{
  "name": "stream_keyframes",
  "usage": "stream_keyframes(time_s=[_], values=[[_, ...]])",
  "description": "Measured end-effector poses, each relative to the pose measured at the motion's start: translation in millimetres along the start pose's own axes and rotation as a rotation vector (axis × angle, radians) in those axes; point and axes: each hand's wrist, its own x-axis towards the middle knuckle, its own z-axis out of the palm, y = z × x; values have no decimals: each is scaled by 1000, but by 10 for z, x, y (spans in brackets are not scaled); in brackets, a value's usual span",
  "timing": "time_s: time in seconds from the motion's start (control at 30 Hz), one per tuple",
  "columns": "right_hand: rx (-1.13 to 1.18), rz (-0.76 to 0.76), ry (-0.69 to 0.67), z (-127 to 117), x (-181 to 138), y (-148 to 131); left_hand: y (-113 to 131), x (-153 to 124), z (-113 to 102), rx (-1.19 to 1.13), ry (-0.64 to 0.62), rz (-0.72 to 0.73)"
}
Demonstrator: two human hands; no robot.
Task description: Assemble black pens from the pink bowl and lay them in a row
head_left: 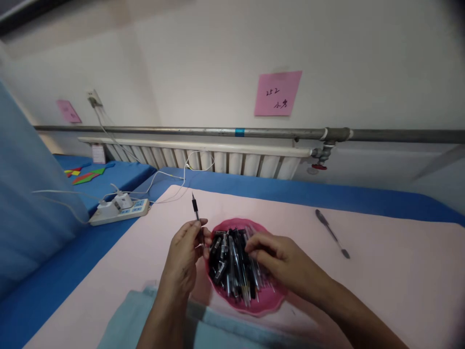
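Note:
My left hand [187, 247] is closed around a pen [195, 206] with a black grip, its tip pointing up. Just right of it sits a pink scalloped bowl [265, 303] full of pen parts [236, 266]: clear barrels, black caps and other black pieces. Over the bowl's right side is my right hand [274, 254], its thumb and fingers pinched together at the clear barrels. Whatever lies between those fingertips is hidden.
A dark-ended tool with a thin shaft [332, 233] lies on the pink sheet [381, 271] to the right. At left, a power strip [119, 213] has plugs and white cables. Behind the table stand a radiator [232, 162] and a metal pipe [203, 130].

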Motion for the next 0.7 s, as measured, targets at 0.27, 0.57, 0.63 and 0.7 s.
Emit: stream_keyframes(time_s=[0.27,0.57,0.63,0.7], values=[[-318,-291,-278,47,-45,119,-55,91,-59,-38,47,-20],[-402,-147,-268,414,-137,194,-60,67,16,-13,31,-69],[-455,-206,-243,459,-127,230,-70,68,17,-18,14,-67],[-563,-252,-239,496,-122,256,-78,67,16,-20,6,-62]])
